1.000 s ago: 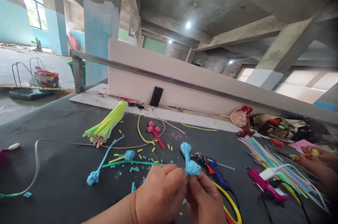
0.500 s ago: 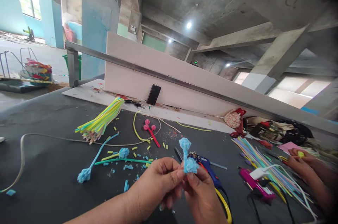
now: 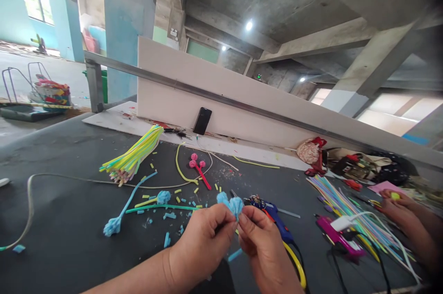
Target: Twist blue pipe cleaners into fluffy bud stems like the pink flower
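In the head view, the left hand [image 3: 204,238] and right hand [image 3: 265,241] meet, fingers pinched together on a light-blue, fuzzy-looking, two-lobed piece [image 3: 236,207], apparently to steady it above the dark-grey flat counter [image 3: 69,220]. Just beyond the right fingers lies a blue plastic glue gun [image 3: 278,221], seemingly placed for easy reach.
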A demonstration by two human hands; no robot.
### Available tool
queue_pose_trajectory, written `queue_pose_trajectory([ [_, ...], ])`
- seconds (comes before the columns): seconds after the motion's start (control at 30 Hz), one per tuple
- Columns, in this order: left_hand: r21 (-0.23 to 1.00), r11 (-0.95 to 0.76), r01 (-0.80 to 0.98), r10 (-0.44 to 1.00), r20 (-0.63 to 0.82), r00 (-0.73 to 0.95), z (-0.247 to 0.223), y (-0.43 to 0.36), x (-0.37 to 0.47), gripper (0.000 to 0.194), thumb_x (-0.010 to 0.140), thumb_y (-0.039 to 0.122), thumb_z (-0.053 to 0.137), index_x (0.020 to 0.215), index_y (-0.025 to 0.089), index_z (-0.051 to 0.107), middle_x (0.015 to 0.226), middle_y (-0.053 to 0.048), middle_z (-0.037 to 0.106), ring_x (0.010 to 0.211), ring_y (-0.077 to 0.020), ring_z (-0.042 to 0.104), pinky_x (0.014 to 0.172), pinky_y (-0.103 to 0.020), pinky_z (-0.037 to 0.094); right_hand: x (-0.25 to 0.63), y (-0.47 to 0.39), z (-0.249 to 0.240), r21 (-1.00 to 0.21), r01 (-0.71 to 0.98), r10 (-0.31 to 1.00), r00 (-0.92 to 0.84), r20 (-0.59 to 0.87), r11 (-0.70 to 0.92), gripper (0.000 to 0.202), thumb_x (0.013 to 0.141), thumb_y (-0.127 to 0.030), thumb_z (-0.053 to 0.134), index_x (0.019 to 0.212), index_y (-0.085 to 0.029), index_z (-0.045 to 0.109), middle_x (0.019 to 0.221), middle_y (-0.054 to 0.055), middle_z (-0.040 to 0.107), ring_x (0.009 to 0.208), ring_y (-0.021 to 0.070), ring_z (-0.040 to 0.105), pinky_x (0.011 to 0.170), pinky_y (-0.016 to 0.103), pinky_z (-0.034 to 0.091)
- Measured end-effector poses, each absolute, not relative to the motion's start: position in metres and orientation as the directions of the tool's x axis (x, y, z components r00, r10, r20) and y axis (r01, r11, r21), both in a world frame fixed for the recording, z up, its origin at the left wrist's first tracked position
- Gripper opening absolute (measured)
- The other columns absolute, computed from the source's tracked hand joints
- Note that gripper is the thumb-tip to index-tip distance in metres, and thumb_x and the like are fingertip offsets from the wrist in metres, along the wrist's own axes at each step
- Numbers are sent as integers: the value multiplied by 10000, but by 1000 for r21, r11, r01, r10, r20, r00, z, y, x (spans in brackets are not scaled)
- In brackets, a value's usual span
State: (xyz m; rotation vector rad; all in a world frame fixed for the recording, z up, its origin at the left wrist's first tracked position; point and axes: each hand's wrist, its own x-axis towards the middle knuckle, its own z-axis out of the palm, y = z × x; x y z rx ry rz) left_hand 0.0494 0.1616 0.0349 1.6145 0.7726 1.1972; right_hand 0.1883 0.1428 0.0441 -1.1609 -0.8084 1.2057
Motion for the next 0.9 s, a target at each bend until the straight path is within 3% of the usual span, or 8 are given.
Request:
queue_pose_trajectory([
  [0.13,961,-144,-235,841,244,483,39,164,48,327,855,432,455,682,159,502,571,19,489,511,-95,451,504,-211,376,183,139,44,-869,-489,967,183,-178,-67,291,556,-303,853,734,-192,650,572,-40,560,461,63,424,428,168,316],
  [0.23,954,-38,-298,833,195,518,39,169,47,342,809,480,518,737,147,541,562,30,470,488,-90,423,467,-205,347,180,139,43,-838,-538,980,97,-175,-96,257,595,-305,833,709,-174,643,498,-64,466,410,39,320,383,151,238],
  [0.37,974,-80,-211,883,168,438,34,175,48,323,775,416,587,604,157,496,489,63,390,457,-68,340,440,-195,279,180,138,38,-821,-550,984,-5,-178,-152,257,613,-283,829,656,-152,613,489,-105,302,425,23,155,372,136,138],
  [0.63,961,-121,-247,915,204,348,31,178,49,211,700,265,660,623,153,497,560,58,433,543,-76,370,516,-203,315,190,134,33,-932,-336,990,-24,-138,-138,279,708,-361,751,651,-161,564,512,-95,280,466,56,167,410,189,140],
  [0.9,973,-145,-178,922,198,333,28,180,49,187,693,260,665,653,147,522,634,19,519,614,-105,468,586,-229,386,188,132,37,-996,-45,994,66,-81,-79,269,713,-404,727,709,-156,624,529,-85,303,485,67,175,429,225,126],
])
